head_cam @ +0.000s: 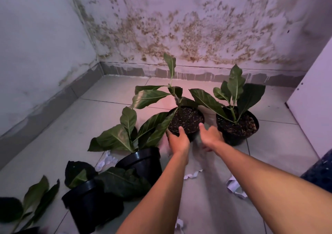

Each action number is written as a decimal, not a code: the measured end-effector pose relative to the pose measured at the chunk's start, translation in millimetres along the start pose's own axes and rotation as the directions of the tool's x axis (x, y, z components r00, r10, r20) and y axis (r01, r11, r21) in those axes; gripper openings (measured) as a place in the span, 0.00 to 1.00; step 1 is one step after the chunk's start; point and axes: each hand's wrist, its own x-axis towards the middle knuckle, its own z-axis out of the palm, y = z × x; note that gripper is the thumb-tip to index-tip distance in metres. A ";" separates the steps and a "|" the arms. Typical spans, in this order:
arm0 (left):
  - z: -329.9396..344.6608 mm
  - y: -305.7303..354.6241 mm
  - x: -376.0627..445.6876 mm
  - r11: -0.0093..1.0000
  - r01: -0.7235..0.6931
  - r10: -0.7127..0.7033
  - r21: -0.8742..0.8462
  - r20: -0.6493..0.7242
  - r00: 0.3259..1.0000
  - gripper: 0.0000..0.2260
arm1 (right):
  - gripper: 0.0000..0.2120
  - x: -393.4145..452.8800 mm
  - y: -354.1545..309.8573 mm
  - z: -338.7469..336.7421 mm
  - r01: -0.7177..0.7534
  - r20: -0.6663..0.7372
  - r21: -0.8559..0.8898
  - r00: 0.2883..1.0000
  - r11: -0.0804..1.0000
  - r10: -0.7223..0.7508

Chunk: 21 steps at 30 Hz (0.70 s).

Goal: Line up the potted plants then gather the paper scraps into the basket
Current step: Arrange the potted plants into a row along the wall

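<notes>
A single head-worn wide-angle camera looks forward and down, at close range, over both bare forearms toward a tiled floor (111, 92) and stained white corner walls (197, 18).

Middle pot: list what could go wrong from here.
1. The left hand grips the middle pot at its rim, but the right hand looks only half on it; a lift could tip it and spill soil.
2. Its leaves overlap those of the left pot and could snag or tear.
3. Paper scraps lie below; a pot set down on them may trap them.
</notes>
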 end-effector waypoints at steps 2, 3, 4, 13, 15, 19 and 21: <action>-3.4 6.6 -29.9 0.999 0.039 -0.038 -0.024 0.009 0.999 0.27 | 0.34 -9.0 -2.6 -9.7 -0.085 0.093 -0.077 0.991 0.993 0.092; -9.1 7.4 -49.3 0.998 0.059 -0.059 -0.025 -0.013 0.998 0.25 | 0.33 -15.3 -3.3 -11.0 -0.112 0.177 -0.124 0.975 0.986 0.133; -14.5 7.2 -69.5 0.997 0.072 -0.073 -0.018 -0.065 0.995 0.24 | 0.31 -22.6 -4.3 -11.4 -0.125 0.276 -0.174 0.946 0.977 0.170; -112.9 71.1 -88.8 0.996 0.019 -0.053 -0.086 -0.420 0.906 0.21 | 0.44 -106.2 -55.1 25.4 -0.126 0.679 -0.245 0.686 0.961 0.263; -144.3 85.7 -60.0 0.971 0.224 -0.240 -0.090 -0.429 0.871 0.26 | 0.48 -126.0 -66.5 42.9 -0.155 0.675 -0.196 0.695 0.968 0.248; -189.7 86.3 -22.6 0.911 0.383 -0.409 -0.152 -0.222 0.885 0.26 | 0.44 -135.8 -74.2 70.9 -0.280 0.711 -0.113 0.648 0.953 0.275; -194.2 79.6 -16.4 0.924 0.381 -0.381 -0.035 -0.150 0.912 0.25 | 0.36 -132.2 -75.1 76.3 -0.358 0.729 -0.110 0.605 0.927 0.320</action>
